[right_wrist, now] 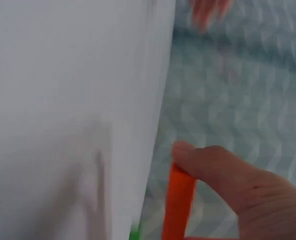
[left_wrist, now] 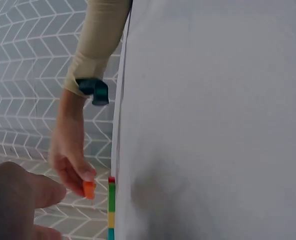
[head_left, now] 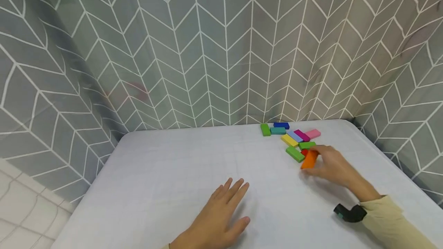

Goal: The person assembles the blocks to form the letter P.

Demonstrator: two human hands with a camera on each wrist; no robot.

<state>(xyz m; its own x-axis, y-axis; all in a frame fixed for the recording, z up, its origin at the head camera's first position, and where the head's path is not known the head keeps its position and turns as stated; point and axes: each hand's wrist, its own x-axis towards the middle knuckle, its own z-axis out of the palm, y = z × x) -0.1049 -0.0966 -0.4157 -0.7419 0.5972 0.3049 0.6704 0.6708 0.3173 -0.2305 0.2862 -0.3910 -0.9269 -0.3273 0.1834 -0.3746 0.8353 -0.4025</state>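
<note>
An orange block (head_left: pixel 309 159) is pinched between the thumb and fingers of my right hand (head_left: pixel 333 168), above the white table at the right. In the right wrist view the thumb lies on the end of the orange block (right_wrist: pixel 179 202). Just behind it sit a red block (head_left: pixel 304 151), partly hidden, and two green blocks, one (head_left: pixel 295 154) to its left and one (head_left: pixel 307 145) beyond. My left hand (head_left: pixel 218 218) is over the near middle of the table with its fingers straight and spread, holding nothing.
Farther back lie a yellow block (head_left: pixel 289 140), a light blue block (head_left: pixel 295 136), a magenta block (head_left: pixel 302 135), a pink block (head_left: pixel 313 133), a teal block (head_left: pixel 278 130), a dark blue block (head_left: pixel 281 125) and another green block (head_left: pixel 265 129). A patterned curtain (head_left: pixel 214 49) hangs behind the white table (head_left: pixel 173 164).
</note>
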